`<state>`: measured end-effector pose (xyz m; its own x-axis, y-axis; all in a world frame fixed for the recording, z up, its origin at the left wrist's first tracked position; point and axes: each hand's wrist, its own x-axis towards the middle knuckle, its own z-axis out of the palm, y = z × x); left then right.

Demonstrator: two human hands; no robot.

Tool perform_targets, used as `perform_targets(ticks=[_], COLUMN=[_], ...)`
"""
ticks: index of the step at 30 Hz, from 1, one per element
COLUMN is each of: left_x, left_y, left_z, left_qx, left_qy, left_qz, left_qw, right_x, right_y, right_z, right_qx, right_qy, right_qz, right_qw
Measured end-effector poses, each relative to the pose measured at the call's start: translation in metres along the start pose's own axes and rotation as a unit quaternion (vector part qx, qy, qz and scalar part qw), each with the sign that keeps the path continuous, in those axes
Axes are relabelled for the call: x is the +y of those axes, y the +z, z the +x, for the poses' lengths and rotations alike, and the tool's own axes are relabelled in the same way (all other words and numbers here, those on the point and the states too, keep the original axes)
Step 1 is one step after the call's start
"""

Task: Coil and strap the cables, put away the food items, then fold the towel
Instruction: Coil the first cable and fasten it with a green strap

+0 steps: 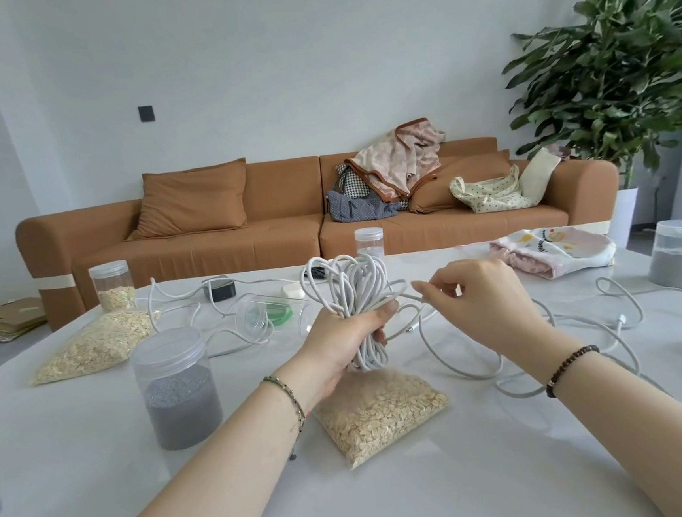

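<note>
cable coil (355, 294) stands upright in the left hand (338, 341), whose fingers and thumb are curled tight round its waist. the bundle's long axis runs near vertical, with loops fanning out above the fist and a shorter bunch hanging below. the right hand (479, 300) is just to the right of the coil, at about waist height. its thumb and forefinger pinch the loose tail (455, 359) close to the bundle, and its other fingers are loosely curled. from there the tail drops away to the right and toward the person, looping over the white table (101, 464). the slack thus lies on the right hand's side. the coming wrap, as i judge it, must go crosswise round the upright bundle, with the right hand carrying the strand while the left holds firm. directly under the coil lies a bag of oats (381, 411), which the tail could drag on. green bands (280, 314), likely the straps, sit in a tipped clear jar (253, 307) beyond the left hand, nearer it than the right.
</note>
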<state>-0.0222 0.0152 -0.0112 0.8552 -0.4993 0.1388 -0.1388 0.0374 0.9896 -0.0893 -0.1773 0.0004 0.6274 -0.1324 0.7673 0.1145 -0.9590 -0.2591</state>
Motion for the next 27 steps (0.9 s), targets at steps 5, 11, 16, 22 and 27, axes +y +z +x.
perform_targets(ticks=[5,11,16,22,27], left_x=[0.004,0.01,0.021,0.019,0.017], left_y=[-0.004,-0.003,0.0,-0.018,-0.029], left_z=[0.002,0.004,-0.006,-0.006,-0.003], left_qx=[0.021,0.011,-0.055,0.009,-0.002], left_qy=[0.024,0.035,0.017,0.176,0.271], left_qz=[-0.064,-0.181,-0.282,0.213,0.366], left_qw=[0.997,0.983,0.958,0.961,0.89], right_x=[-0.005,-0.005,-0.01,-0.003,-0.004], right_y=[0.002,0.002,0.001,0.001,0.001], right_z=[-0.001,-0.002,-0.003,0.0,-0.001], right_qx=[-0.051,-0.058,-0.041,0.03,0.048], right_qy=[0.009,0.052,0.038,0.074,0.072], right_qz=[0.008,0.102,0.172,0.132,0.094], right_qw=[0.999,0.992,0.984,0.988,0.992])
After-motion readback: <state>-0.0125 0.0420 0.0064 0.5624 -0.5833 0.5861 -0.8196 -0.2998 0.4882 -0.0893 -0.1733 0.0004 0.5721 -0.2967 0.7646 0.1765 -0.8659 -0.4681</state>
